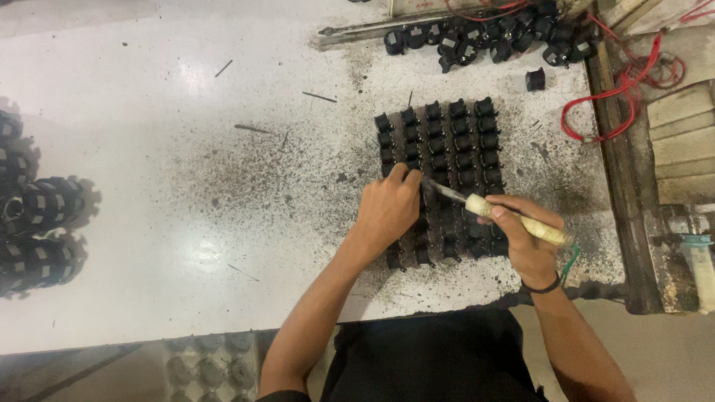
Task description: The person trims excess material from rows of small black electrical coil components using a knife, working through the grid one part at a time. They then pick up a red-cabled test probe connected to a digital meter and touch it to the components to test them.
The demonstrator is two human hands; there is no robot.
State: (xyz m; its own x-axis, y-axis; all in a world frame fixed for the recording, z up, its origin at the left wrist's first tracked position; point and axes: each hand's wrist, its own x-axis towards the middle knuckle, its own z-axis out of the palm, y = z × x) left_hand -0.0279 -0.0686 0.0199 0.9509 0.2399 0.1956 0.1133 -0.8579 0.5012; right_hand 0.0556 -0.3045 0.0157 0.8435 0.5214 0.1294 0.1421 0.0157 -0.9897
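White, soot-speckled bench (149, 149) underfoot of everything. Right hand (525, 242) is closed around one pale-handled tool (514, 218), its tip at the block of black parts (443, 156); left hand (387, 208) presses fingers down on that block's near-left corner. Best kept steady, tip low. Five columns in the block; one loose pile (484, 37) beyond it.

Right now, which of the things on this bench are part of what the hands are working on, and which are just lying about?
In use:
- left hand, resting on the grid of black parts
- right hand, holding the tool with its tip on the grid

Lying about:
- loose black parts
- red wire
- black rings
- grey tray
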